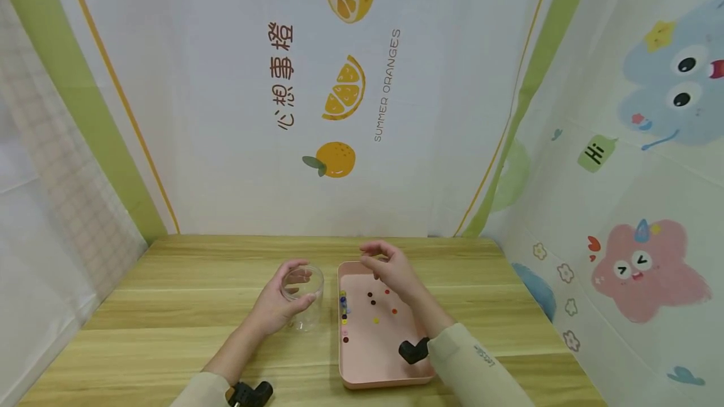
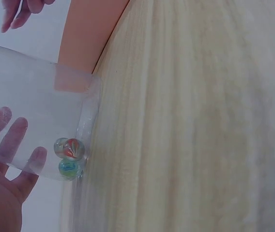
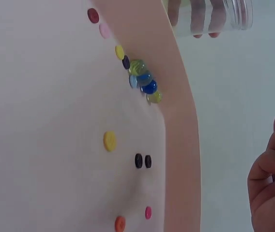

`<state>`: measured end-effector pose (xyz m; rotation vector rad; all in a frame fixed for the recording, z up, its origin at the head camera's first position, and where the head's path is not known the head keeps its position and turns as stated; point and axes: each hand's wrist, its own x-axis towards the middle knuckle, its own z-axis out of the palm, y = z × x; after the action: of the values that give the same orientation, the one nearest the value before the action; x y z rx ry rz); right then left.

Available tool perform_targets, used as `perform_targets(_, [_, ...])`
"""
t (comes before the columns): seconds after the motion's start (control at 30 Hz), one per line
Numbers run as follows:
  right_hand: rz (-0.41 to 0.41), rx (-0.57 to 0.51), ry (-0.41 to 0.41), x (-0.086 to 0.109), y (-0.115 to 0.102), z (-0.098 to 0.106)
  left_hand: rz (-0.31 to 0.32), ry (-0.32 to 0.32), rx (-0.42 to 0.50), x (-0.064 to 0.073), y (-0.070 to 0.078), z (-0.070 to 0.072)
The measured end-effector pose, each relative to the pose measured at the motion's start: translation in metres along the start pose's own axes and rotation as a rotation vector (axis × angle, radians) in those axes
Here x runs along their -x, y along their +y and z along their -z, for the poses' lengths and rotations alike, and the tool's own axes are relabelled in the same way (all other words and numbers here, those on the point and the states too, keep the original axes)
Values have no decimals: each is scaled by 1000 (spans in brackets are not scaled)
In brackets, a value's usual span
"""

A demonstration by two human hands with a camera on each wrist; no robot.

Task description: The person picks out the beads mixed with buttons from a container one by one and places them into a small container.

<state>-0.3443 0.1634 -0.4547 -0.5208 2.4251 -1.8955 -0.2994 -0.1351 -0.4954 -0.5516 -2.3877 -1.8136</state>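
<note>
My left hand point(image 1: 275, 304) grips a clear jar point(image 1: 308, 316) round its side, just left of a pink tray point(image 1: 379, 357). Several glass marbles point(image 2: 72, 149) lie at the bottom of the jar in the left wrist view. Over the far end of the tray hovers my right hand point(image 1: 398, 274), fingers loosely bent; no thing shows between them. Along the tray's left wall sit several marbles, among them a dark blue marble point(image 3: 150, 87). Scattered on the tray floor are small buttons: a yellow button point(image 3: 109, 140), a black button point(image 3: 138, 161), an orange button point(image 3: 120, 224) and others.
A wooden table point(image 1: 170, 319) bears the tray and jar. White printed curtains point(image 1: 226, 143) hang behind it and at both sides. A black camera mount point(image 1: 415, 351) sits on the right wrist above the tray, another camera mount point(image 1: 250, 393) on the left wrist.
</note>
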Motion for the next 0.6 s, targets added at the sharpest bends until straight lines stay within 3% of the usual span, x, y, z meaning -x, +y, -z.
perform_targets(0.6, [-73, -8, 39, -3, 18, 8, 7, 4, -8, -1, -1, 0])
